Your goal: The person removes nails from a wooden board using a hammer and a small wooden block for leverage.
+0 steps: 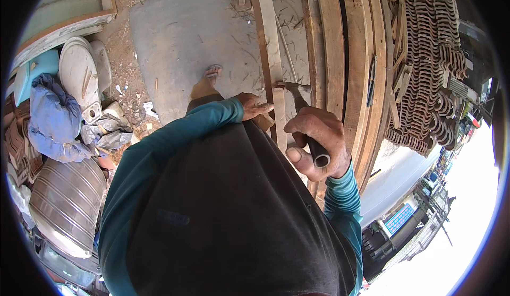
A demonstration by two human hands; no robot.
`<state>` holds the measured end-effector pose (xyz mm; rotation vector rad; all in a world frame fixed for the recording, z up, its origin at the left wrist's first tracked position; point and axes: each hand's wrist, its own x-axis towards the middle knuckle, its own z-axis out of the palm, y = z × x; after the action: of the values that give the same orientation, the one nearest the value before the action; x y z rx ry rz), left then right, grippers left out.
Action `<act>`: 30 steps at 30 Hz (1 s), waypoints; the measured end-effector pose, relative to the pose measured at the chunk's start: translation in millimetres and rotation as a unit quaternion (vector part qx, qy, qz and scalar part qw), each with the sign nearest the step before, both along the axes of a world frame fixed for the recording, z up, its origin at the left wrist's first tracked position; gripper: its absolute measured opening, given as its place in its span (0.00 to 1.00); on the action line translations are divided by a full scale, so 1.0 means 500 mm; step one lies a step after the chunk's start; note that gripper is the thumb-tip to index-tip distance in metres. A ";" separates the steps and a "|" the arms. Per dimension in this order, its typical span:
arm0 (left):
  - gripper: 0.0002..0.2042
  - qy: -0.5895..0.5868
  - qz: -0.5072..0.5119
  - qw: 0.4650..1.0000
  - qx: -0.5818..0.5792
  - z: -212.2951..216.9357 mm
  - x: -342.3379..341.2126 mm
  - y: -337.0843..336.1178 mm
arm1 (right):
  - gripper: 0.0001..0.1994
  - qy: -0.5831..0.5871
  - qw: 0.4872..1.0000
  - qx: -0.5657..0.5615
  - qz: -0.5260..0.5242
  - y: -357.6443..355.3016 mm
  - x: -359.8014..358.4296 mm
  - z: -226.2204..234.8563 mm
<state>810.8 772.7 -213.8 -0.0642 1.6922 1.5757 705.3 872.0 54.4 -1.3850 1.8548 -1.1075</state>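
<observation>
My right hand is wrapped round the dark, tube-like handle of a hammer, whose open end points toward me. The hammer's head is at the upper side of a narrow wooden plank, close to its near part. Whether the head touches the wood or a nail is too small to tell. My left hand grips the plank's left edge, its fingers reaching over the wood; the underside of the grip is hidden. Both arms wear teal sleeves.
Long timber beams lie side by side on the right. Past them are stacked roof tiles. A flat grey sheet covers the ground ahead. At left lie a blue cloth bundle, a whitish toilet seat and a ribbed metal drum.
</observation>
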 end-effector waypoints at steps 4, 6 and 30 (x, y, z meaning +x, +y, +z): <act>0.51 -0.055 0.049 0.992 -0.107 0.028 0.005 0.059 | 0.11 0.006 0.994 -0.108 -0.009 0.094 0.047 -0.017; 0.52 -0.052 0.085 0.986 -0.131 0.024 0.006 0.090 | 0.11 0.005 0.989 -0.148 -0.023 0.120 0.059 -0.032; 0.46 -0.005 0.149 0.987 -0.067 -0.076 0.025 0.170 | 0.22 0.045 0.999 0.016 -0.011 -0.269 -0.095 -0.157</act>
<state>823.3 857.9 -252.0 -0.4099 1.8444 1.6685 657.7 737.5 -23.9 -1.4212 1.9480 -1.0377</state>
